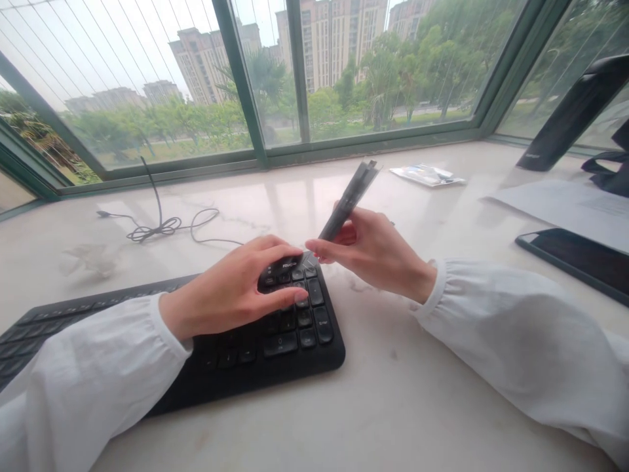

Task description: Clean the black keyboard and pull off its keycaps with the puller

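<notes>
A black keyboard (pixel 275 347) lies on the pale marble sill (pixel 393 393). My left hand (pixel 230 292) rests on its right end, with fingers curled over the number keys and the thumb at a key's edge. My right hand (pixel 378 252) is closed around a thin, flat, dark grey strip (pixel 350 198) that angles up and away from the keyboard's top right corner. The strip's lower end sits near my left fingertips. Both of my sleeves are white.
A dark cable (pixel 162 226) loops on the sill behind the keyboard. A small plastic packet (pixel 426 174) lies near the window. At the right are a sheet of paper (pixel 570 206), a dark tablet (pixel 580 262) and a black stand (pixel 570 118).
</notes>
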`<state>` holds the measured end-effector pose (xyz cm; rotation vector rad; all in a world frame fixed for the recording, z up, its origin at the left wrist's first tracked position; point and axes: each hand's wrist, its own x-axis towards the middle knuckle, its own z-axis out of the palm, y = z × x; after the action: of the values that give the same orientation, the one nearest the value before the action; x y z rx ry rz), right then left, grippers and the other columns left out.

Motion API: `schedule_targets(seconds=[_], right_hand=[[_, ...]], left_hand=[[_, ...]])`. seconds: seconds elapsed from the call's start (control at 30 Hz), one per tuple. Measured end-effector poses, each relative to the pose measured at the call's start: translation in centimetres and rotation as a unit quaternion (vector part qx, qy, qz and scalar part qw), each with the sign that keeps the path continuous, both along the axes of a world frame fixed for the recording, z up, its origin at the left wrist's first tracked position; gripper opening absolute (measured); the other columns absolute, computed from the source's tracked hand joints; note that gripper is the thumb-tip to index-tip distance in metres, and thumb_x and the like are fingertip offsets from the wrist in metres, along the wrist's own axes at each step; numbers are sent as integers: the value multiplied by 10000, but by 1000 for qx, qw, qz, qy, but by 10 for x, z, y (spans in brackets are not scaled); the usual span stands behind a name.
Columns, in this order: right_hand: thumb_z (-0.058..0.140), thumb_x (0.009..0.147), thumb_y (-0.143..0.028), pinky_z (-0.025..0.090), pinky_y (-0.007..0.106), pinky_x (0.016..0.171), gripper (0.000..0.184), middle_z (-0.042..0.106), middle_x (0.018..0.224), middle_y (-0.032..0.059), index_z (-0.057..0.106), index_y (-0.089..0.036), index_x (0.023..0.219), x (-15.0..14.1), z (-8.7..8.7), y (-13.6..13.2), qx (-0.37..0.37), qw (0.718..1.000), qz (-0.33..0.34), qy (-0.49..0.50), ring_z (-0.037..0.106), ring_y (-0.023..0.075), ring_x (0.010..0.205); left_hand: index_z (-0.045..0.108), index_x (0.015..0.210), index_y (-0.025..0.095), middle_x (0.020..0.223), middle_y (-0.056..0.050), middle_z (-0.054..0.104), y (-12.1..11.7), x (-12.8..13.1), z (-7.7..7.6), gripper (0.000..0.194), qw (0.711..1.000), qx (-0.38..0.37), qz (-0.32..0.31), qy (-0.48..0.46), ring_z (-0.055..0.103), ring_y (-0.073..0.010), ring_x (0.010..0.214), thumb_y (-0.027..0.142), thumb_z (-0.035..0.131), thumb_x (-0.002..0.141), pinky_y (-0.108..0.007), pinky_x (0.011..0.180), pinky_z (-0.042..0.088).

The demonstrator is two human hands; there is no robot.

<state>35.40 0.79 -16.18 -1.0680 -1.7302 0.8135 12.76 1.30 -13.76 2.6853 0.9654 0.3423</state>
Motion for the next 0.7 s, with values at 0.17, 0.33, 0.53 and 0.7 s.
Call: schedule_targets(seconds=[0.17, 0.33, 0.53, 0.7], right_hand=[[771, 788, -334, 605, 317, 671, 259, 737, 758, 56, 566, -176, 772, 3, 2, 0, -68, 997, 2, 47, 729, 207, 726], [763, 803, -320, 597, 314, 737, 220, 759, 818, 70, 603, -170, 812, 8, 2, 1, -127, 990, 16, 57, 736, 206, 792], [749, 805, -413, 568, 308, 747, 270, 771, 880, 75, 665, -167, 879, 11, 2, 10, -123, 991, 54, 1, 729, 215, 834], [748, 809, -414, 563, 283, 718, 289, 767, 857, 90, 646, -147, 855, 17, 6, 18, -126, 988, 90, -2, 721, 188, 789]], left_hand=[[564, 1325, 258, 1279, -67, 591, 1, 1, 1, 500, 1000, 14, 5, 15, 574, -244, 1140, 510, 595, 894, -358, 1006, 465], [549, 1344, 266, 1305, -64, 582, 1, 1, 1, 527, 999, 22, 11, 31, 576, -243, 1153, 516, 607, 884, -349, 1020, 463], [557, 1345, 273, 1315, -75, 583, 3, 0, 1, 546, 999, 26, 6, 30, 577, -269, 1164, 537, 615, 871, -384, 1027, 469], [525, 1385, 279, 1338, -79, 563, 0, -1, 4, 578, 998, 22, 2, 54, 563, -270, 1179, 534, 613, 873, -393, 1035, 463]])
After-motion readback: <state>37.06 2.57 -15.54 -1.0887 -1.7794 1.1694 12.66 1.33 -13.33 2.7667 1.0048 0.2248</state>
